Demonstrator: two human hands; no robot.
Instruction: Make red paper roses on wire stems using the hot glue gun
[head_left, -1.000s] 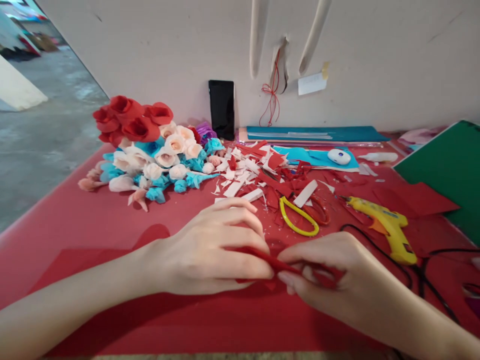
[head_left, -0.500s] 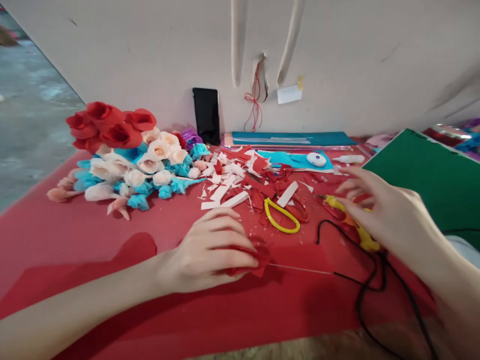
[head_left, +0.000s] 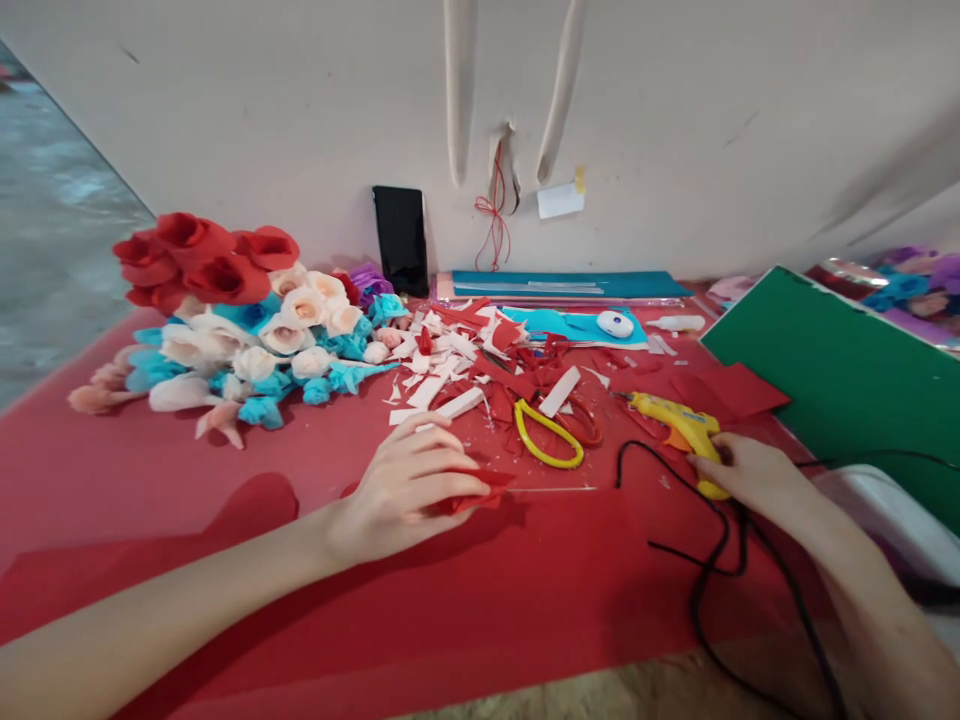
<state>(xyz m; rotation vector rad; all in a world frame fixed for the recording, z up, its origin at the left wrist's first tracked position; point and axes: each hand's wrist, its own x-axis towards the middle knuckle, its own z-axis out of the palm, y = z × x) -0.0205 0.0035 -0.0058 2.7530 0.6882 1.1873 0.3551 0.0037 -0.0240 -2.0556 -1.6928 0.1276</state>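
Observation:
My left hand (head_left: 412, 485) is closed round a small red paper flower (head_left: 484, 490), partly hidden under the fingers. A thin pale stem (head_left: 555, 489) sticks out of it to the right. At the right, my right hand (head_left: 754, 475) has its fingers and thumb round the handle of a yellow glue gun (head_left: 686, 425), which lies with its nozzle towards the left. A black cord (head_left: 697, 590) runs from the gun down to the table's front edge. Between the hands and further back lie scissors (head_left: 551, 440) with a yellow handle loop, among paper scraps.
Red, white and blue paper flowers (head_left: 292, 330) are heaped at the left. White and red scraps (head_left: 450, 365) cover the middle back. A phone (head_left: 401, 240) leans on the wall. A green board (head_left: 832, 390), a white container (head_left: 870, 500) and folded red paper (head_left: 739, 390) are at the right.
My right hand has come down from above the glue gun and closed on its handle. My left hand, with the red flower, has shifted slightly left and away from me.

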